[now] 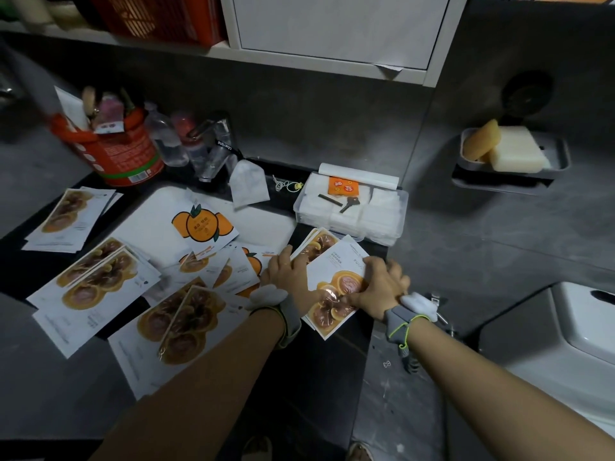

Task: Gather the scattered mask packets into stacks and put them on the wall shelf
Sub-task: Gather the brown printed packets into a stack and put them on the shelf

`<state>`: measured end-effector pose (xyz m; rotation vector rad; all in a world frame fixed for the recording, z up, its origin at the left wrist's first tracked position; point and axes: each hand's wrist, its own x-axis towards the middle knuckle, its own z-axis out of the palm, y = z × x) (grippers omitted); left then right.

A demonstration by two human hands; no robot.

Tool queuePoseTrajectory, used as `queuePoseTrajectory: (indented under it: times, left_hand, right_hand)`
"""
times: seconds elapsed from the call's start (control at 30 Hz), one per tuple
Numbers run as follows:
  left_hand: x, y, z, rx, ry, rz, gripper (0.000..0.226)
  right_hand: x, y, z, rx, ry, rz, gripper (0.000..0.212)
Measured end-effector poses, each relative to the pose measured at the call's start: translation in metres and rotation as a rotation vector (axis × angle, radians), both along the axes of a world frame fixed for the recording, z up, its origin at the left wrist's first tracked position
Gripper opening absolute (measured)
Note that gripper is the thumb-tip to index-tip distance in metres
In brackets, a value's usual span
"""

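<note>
View from a head-worn camera, looking down at a dark counter against a grey wall. Two bare forearms reach in from below, each with a grey strap at the wrist. Both hands meet on a small stack of mask packets (336, 265) near the counter's right edge, just in front of a clear plastic box (382, 224). The left hand (287, 273) lies with fairly straight fingers against the stack's left side. The right hand (381, 286) grips the right side, fingers curled over the edge and thumb on the top packet's printed front. The hands are close together, with only the stack between them. More loose packets (96, 277) are spread in overlapping groups over the left half of the counter, most printed with round brown and yellow fruit slices. One orange-print packet (203, 224) lies on a white rounded surface below a tap (213, 144). Behind them stand a red bucket (116, 158) stuffed with small items and a clear bottle (166, 138). The plastic box holds white pads, and a key (350, 204) and a small orange sachet (342, 187) rest on top. A soap dish (562, 161) on the right wall carries a yellow sponge and a white bar. The white wall shelf (299, 59) runs along the top, with a red basket (149, 18) on it.
</note>
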<state>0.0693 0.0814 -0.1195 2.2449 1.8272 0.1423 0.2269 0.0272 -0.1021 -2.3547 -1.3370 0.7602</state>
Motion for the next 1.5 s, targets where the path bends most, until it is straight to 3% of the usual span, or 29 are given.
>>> queuePoseTrajectory:
  times: [0.1,0.17,0.23,0.3,0.4,0.47,0.57,0.67,0.8,0.9,0.97,1.07,1.13,1.27,1.33,1.5]
  left_hand:
    - [0.011,0.000,0.005,0.067,-0.082,0.039,0.083]
    - [0.015,0.005,0.015,0.152,-0.147,0.102,0.093]
    - [0.014,0.012,0.018,0.221,-0.065,-0.070,0.112]
    - [0.013,0.016,0.023,0.141,0.048,-0.341,0.106]
    - [0.010,0.023,0.030,-0.028,0.147,-0.473,0.096]
    - [0.010,0.026,0.024,-0.111,0.200,-0.471,0.097]
    - [0.005,0.028,0.012,-0.155,0.194,-0.420,0.103]
    - [0.003,0.022,0.009,-0.149,0.202,-0.407,0.104]
    - [0.001,0.017,0.015,-0.065,0.185,-0.426,0.105]
    - [0.007,0.014,0.025,-0.006,0.120,-0.471,0.102]
    - [0.014,0.016,0.035,0.006,0.113,-0.473,0.094]
    - [0.017,0.024,0.050,0.032,0.130,-0.418,0.045]
    - [0.012,0.032,0.052,-0.015,0.027,-0.321,0.026]
    - [-0.006,0.039,0.046,-0.135,-0.390,0.081,0.016]
    - [-0.014,0.040,0.041,-0.179,-0.463,0.196,0.004]
    - [-0.019,0.029,0.029,-0.225,-0.579,0.396,0.021]
  right_hand:
    - [0.007,0.008,0.005,0.175,0.059,-0.043,0.056]
    - [0.011,0.013,0.013,0.304,0.174,-0.088,0.046]
    - [0.013,0.019,0.023,0.377,0.238,-0.089,0.036]
    - [0.010,0.025,0.032,0.408,0.286,-0.027,0.032]
    - [0.008,0.034,0.038,0.382,0.150,0.058,0.025]
    - [0.010,0.038,0.033,0.236,0.052,0.130,0.025]
    - [0.012,0.033,0.019,-0.020,-0.011,0.188,0.042]
    - [0.006,0.029,0.012,-0.099,-0.048,0.163,0.060]
    - [0.000,0.028,0.016,-0.016,0.054,0.101,0.037]
    - [0.001,0.028,0.029,0.112,0.076,0.228,0.016]
    - [0.001,0.030,0.035,0.204,0.100,0.297,0.014]
    - [0.001,0.035,0.035,0.293,0.199,0.241,0.017]
    - [0.004,0.036,0.032,0.326,0.242,0.148,0.021]
    - [0.017,0.031,0.020,0.208,0.195,0.093,0.012]
    - [0.022,0.028,0.011,0.153,0.175,0.062,0.026]
    - [0.020,0.028,0.007,0.127,0.173,-0.044,0.050]
